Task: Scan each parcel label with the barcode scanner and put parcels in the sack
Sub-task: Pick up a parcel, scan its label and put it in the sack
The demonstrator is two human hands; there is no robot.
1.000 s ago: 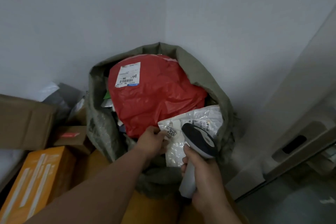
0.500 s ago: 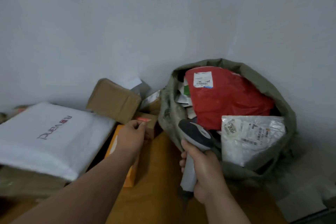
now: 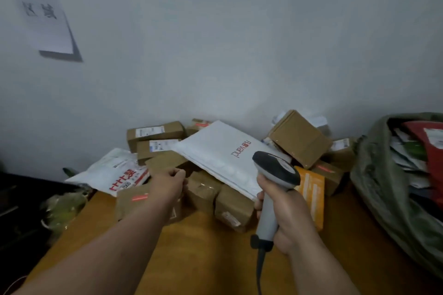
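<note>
We hold the barcode scanner (image 3: pixel 275 182) upright in our right hand (image 3: pixel 286 217), fingers wrapped round its grey handle, its dark head above the near edge of a large white padded mailer (image 3: pixel 223 155). Our left hand (image 3: pixel 169 183) reaches over the parcel pile with fingers curled; whether it grips the brown box (image 3: pixel 165 163) at its knuckles we cannot tell. The pile sits on the wooden bench (image 3: pixel 203 254) against the wall: cardboard boxes, a white bag with red print (image 3: pixel 115 173), an orange box (image 3: pixel 311 195) just right of the scanner. The green sack (image 3: pixel 388 187) stands at the far right, open, a red parcel (image 3: pixel 431 151) and papers inside. A blurred paper sign (image 3: pixel 40 9) hangs upper left.
</note>
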